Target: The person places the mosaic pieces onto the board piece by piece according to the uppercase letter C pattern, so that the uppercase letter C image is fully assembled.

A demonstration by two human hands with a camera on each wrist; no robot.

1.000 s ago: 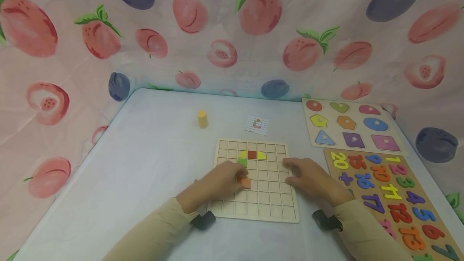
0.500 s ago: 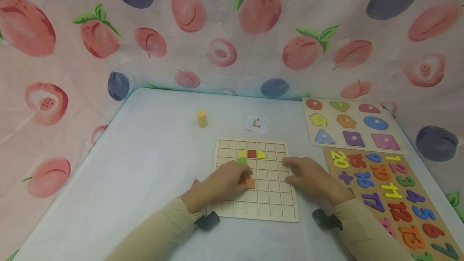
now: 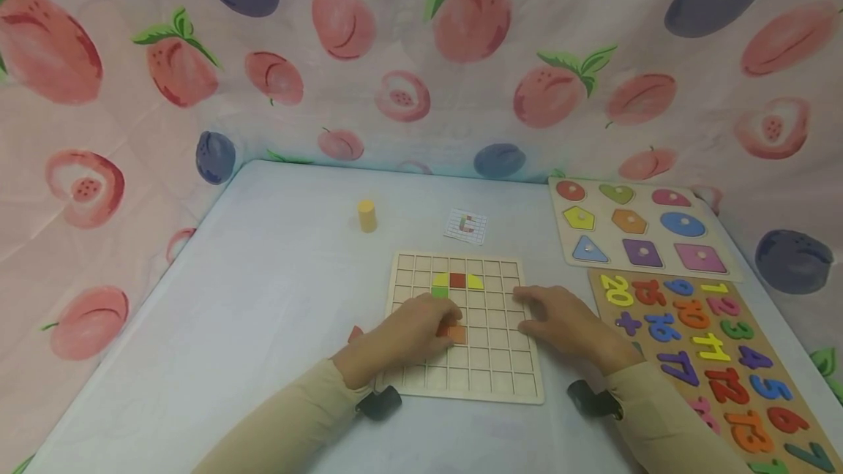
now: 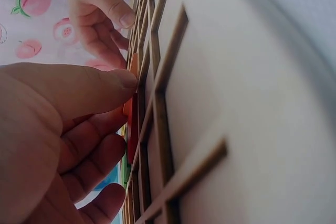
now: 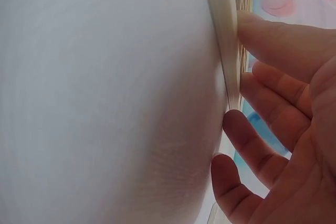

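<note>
My left hand (image 3: 411,331) is over the wooden grid board (image 3: 497,379), its thumb and forefinger pinching an orange tile (image 3: 457,334) that lies on the squares. In the left wrist view, a red tile (image 4: 133,132) sits beside the fingers, partly hidden by them. Farther up the board are a red square tile (image 3: 457,281), two yellow curved tiles (image 3: 475,282) and a green tile (image 3: 440,292), partly covered by my left hand. My right hand (image 3: 560,320) rests its thumb and fingertips against the board's right edge, fingers loosely bent.
A red piece (image 3: 356,333) lies left of the board by my left wrist. Behind the board are a yellow cylinder (image 3: 367,216) and a small pattern card (image 3: 467,227). At right lie a shape puzzle (image 3: 560,222) and a number puzzle (image 3: 599,287).
My left hand has slid the orange tile a little to the right across the board. The red piece left of the board has come into view. My right hand has stayed put.
</note>
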